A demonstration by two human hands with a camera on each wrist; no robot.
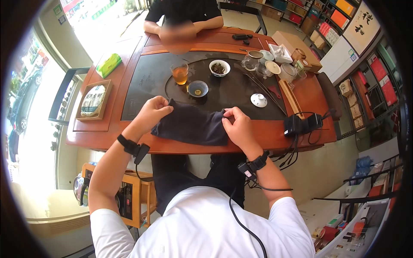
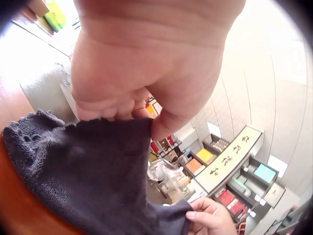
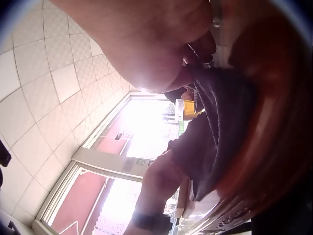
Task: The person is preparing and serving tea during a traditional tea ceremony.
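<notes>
A dark grey tea towel (image 1: 191, 125) is stretched between both hands over the near edge of the wooden table. My left hand (image 1: 150, 113) pinches its upper left corner between thumb and fingers. At the opposite corner, my right hand (image 1: 239, 128) pinches the fabric. The left wrist view shows the towel's fluffy pile (image 2: 93, 171) hanging below the left thumb and fingers. Just beyond the cloth are a ribbed tea cup (image 1: 198, 89) and a glass pitcher of amber tea (image 1: 180, 75). A white gaiwan bowl (image 1: 220, 68) with wet leaves stands farther back.
The gaiwan lid (image 1: 258, 100) lies on the dark tea tray (image 1: 142, 90), right of the cups. Glass teaware (image 1: 251, 60) crowds the back right. Black adapters (image 1: 301, 124) with cables sit at the right front edge. Across the table, a person (image 1: 185, 15) rests both arms on it.
</notes>
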